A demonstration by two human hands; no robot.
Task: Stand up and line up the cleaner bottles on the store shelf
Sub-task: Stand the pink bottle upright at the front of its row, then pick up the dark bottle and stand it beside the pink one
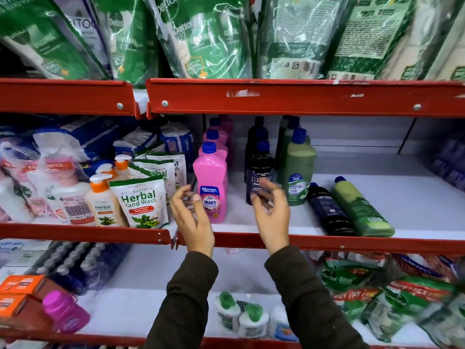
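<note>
L hand [192, 217]: open, empty, near pink bottle [211, 182]
R hand [273, 215]: open, empty
Right: black bottle [327, 210], green bottle [362, 210] lying flat

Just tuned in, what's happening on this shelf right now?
A person is tidying cleaner bottles on the middle shelf. Both hands are empty and open: the left hand hovers by the upright pink bottle, the right hand in front of the upright dark bottle. A green bottle stands beside it. Two bottles lie flat to the right: a black one and a light green one.
</note>
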